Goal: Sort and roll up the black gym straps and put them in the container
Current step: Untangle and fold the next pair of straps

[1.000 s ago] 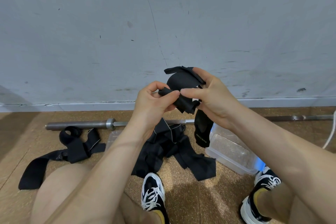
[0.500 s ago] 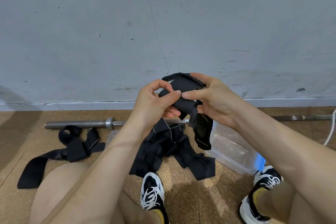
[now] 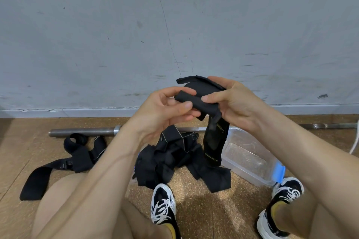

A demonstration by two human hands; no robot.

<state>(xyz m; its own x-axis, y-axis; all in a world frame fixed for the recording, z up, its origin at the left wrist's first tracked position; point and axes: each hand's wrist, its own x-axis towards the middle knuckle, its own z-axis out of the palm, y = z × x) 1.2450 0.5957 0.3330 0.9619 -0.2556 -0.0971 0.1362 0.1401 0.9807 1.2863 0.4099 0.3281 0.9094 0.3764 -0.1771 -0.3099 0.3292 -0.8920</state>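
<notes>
Head view, the only one. The person is seated on a cork-coloured floor (image 3: pixel 204 209) facing a grey wall (image 3: pixel 174 25), both hands raised in front of the chest. The held strap (image 3: pixel 196 101) is black webbing, partly wound into a short tight roll between the two hands. A flat padded end sticks up behind the roll, and a loose tail (image 3: pixel 213 141) with yellow lettering hangs down from it toward the floor. Judged soft, light and limp, with a grippy weave rather than a slick one. The roll will likely spring loose if pressure comes off, so the best hold is across the roll itself, thumb on top and fingers beneath, feeding the tail in under tension. The left hand (image 3: pixel 165 110) is curled, pinching the near end of the roll between thumb and fingers. The right hand (image 3: pixel 233 103) is curled round the far end, with its thumb pressed on the roll and its fingers wrapped behind the padded flap. A heap of unsorted straps (image 3: pixel 171 161) lies on the floor below the hands. Another loose strap (image 3: pixel 77 153) is sprawled well to the left, near a barbell (image 3: pixel 81 132) lying along the wall. The clear container (image 3: pixel 250 157) with a blue latch sits just right of the heap, and no black strap shows inside it. Most of the task looks to be ahead.
</notes>
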